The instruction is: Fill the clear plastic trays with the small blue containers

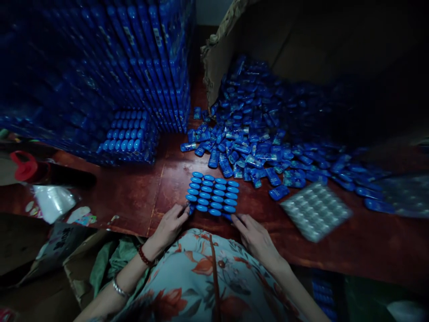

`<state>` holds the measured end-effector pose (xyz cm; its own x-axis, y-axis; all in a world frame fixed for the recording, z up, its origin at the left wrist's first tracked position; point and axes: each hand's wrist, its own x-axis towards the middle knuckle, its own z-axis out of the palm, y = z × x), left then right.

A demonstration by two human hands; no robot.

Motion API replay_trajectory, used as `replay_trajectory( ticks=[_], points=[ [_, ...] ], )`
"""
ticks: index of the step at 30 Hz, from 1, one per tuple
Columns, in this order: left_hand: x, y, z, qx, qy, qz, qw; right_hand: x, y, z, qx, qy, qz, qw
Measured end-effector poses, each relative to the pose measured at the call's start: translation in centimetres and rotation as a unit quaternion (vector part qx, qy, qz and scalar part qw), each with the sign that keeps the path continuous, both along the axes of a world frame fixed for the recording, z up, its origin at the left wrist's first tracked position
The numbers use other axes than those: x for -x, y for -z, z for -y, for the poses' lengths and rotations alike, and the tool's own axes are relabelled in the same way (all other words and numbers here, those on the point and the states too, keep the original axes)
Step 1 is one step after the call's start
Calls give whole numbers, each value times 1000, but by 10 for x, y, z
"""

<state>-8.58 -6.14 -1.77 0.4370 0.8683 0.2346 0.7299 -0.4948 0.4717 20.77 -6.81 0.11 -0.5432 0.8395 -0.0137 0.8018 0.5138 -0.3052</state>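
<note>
A block of small blue bottles stands in tight rows on the table in front of me, rounded ends up. At its near left corner my left hand is closed, its fingertips pinching a small blue bottle. My right hand is at the near right corner, thumb and fingers closed on another dark blue bottle end that is mostly hidden. To the right of the block lies a clear plastic tray with rows of moulded pockets.
Loose blue bottles spill from a large torn cardboard box at the back right. Tall stacks of packed blue bottles rise at the back left. A dark flask with a red lid lies at the left by a clear plastic bag.
</note>
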Motion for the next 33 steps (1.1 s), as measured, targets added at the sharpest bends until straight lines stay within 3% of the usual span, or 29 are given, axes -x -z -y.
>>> replay_trajectory(
  ticks=[4,7,11,14,18,23,27,29,31,33],
  points=[
    [-7,-25,-7,12,20,-82,996,19,-21,-14,13,-33,82,996],
    [-13,-35,-13,45,33,-111,992,40,-36,-27,34,-67,133,988],
    [-12,-32,-17,58,69,-138,986,54,-40,-37,50,-80,170,981],
    [-4,-27,-15,9,66,-143,988,48,-32,-32,23,-60,167,984],
    [5,-30,-13,-88,-17,-100,991,30,-23,-17,-67,34,79,994],
    [-26,-33,-40,-36,-140,-19,989,36,-16,-37,-135,158,-56,977],
    [-57,-18,-69,42,-159,-37,986,61,1,-74,-85,121,-85,985],
    [-61,-11,-77,86,-159,7,984,66,11,-87,-40,99,-145,984],
    [-59,-9,-80,130,-184,101,969,65,22,-92,4,110,-255,961],
    [-54,-7,-76,176,-248,227,925,59,36,-90,43,180,-383,905]
  ],
)
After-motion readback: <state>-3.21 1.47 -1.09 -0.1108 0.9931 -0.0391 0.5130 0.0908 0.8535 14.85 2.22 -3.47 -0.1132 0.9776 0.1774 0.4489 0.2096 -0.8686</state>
